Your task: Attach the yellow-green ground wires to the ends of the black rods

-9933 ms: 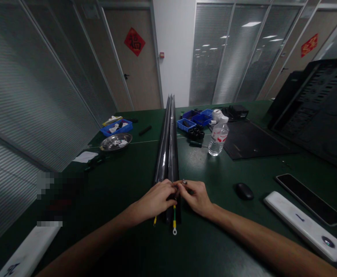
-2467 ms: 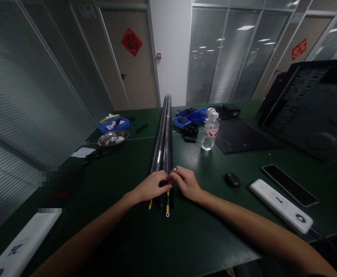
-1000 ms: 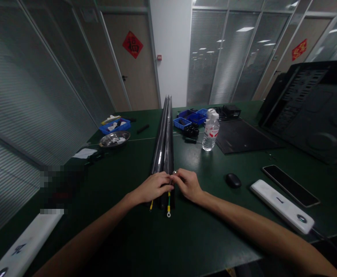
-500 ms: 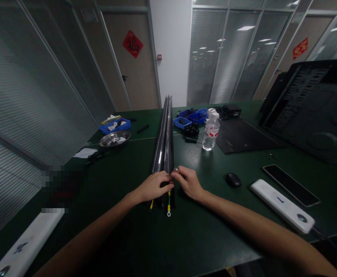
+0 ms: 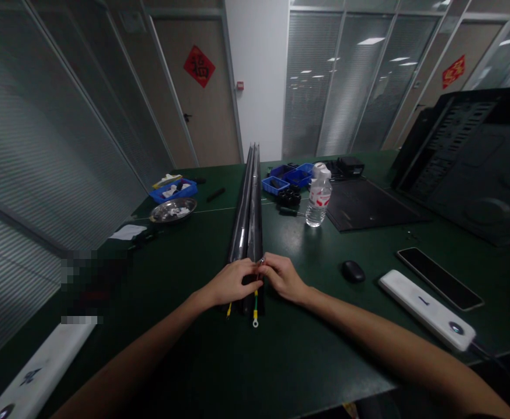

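Two long dark bars [image 5: 241,230], apparently in glossy film, lie side by side and point away from me. Over their near end rests my left hand [image 5: 231,283], its thumb and fingers closed at the right bar. My right hand [image 5: 284,278] meets it there in a pinch on a small shiny metal piece [image 5: 261,261], too small to name. Below my fingers a green and yellow wire with a ring terminal [image 5: 255,320] sticks out. A second yellow wire end [image 5: 228,311] shows at the left. My fingers hide the spot where both hands meet.
Right of the bars stand a water bottle [image 5: 318,201], a black mouse [image 5: 353,271], a phone [image 5: 438,278] and a white power bank-like device [image 5: 427,308]. Blue bins [image 5: 275,185] and a screwdriver [image 5: 289,211] lie farther back. A metal dish [image 5: 173,210] sits left.
My right hand has shifted slightly left, closer to my left fingers, bringing the small metal piece with it. My left hand stays on the bars.
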Demonstrator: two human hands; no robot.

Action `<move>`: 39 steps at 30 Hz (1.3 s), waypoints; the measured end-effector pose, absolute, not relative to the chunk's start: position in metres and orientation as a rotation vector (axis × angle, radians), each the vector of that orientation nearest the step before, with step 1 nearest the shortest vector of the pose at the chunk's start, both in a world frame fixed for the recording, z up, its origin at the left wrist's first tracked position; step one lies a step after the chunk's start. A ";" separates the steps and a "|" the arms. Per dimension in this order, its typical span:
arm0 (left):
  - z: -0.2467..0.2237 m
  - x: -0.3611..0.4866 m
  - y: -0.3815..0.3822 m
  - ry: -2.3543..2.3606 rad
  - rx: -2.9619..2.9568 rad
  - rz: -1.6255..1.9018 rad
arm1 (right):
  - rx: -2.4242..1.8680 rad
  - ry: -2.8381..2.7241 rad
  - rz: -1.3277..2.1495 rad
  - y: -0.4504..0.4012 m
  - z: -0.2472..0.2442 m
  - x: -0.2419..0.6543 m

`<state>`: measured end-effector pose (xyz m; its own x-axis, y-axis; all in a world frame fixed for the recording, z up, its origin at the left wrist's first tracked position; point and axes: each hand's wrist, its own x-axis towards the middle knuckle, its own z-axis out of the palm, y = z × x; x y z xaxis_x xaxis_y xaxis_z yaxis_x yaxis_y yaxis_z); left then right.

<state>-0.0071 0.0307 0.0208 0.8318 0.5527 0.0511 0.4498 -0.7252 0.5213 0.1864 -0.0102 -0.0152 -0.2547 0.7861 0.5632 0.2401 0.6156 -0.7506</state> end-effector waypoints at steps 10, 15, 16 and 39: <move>0.019 -0.007 0.033 0.721 2.494 0.282 | -0.873 -1.804 0.643 -0.008 -0.016 0.187; 0.020 -0.008 0.034 0.712 2.470 0.244 | -0.919 -1.768 0.511 -0.012 -0.016 0.185; 0.021 -0.009 0.034 0.711 2.468 0.240 | -0.923 -1.759 0.498 -0.013 -0.016 0.184; 0.019 -0.006 0.031 0.754 2.463 0.302 | -0.840 -1.806 0.717 -0.008 -0.013 0.186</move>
<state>-0.0064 0.0314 0.0191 0.8181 0.5726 0.0531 0.4514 -0.6967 0.5575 0.1864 -0.0079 -0.0130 -0.2804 0.8038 0.5246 0.2252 0.5864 -0.7781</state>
